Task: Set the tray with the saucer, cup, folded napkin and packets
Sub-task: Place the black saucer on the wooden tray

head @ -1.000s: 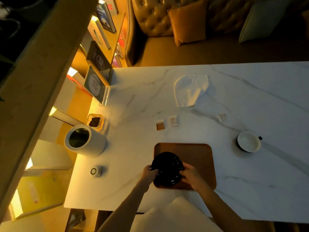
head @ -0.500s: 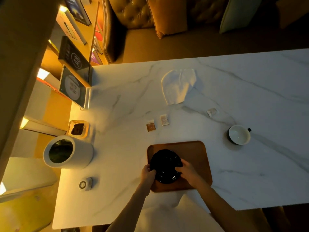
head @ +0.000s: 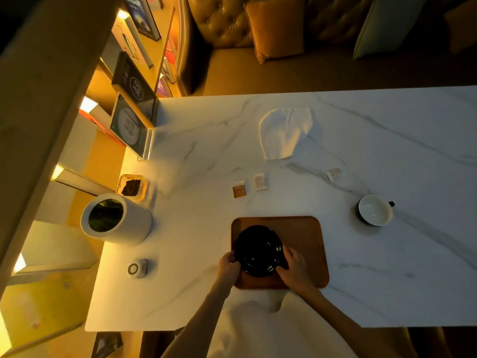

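Fingers (head: 233, 257) of the left hand (head: 228, 267) are curled onto the left rim of the black saucer (head: 258, 250); fingers of the right hand (head: 293, 267) pinch its right-near rim. Both hands are clamped on the saucer. Saucer sits over the left half of the brown wooden tray (head: 307, 236); cannot tell if it is fully resting on the tray or held just above it. Tray lies on the white marble counter (head: 387, 280), close to the near edge.

Cup (head: 374, 210), white inside with a dark handle pointing right, stands upright on the counter to the right of the tray, apart from it. White napkin (head: 284, 134) lies loosely spread, not folded, well beyond the tray. Three packets on the counter between napkin and tray: a brown packet (head: 239, 189) and a white packet (head: 260, 181) just beside each other, and a third packet (head: 334, 174) off to the right, nearer the cup.

Left side of the counter: white cylindrical container (head: 116, 219) with dark contents, a small dish (head: 132, 186) of something dark behind it, and a small round device (head: 136, 267) near the front.
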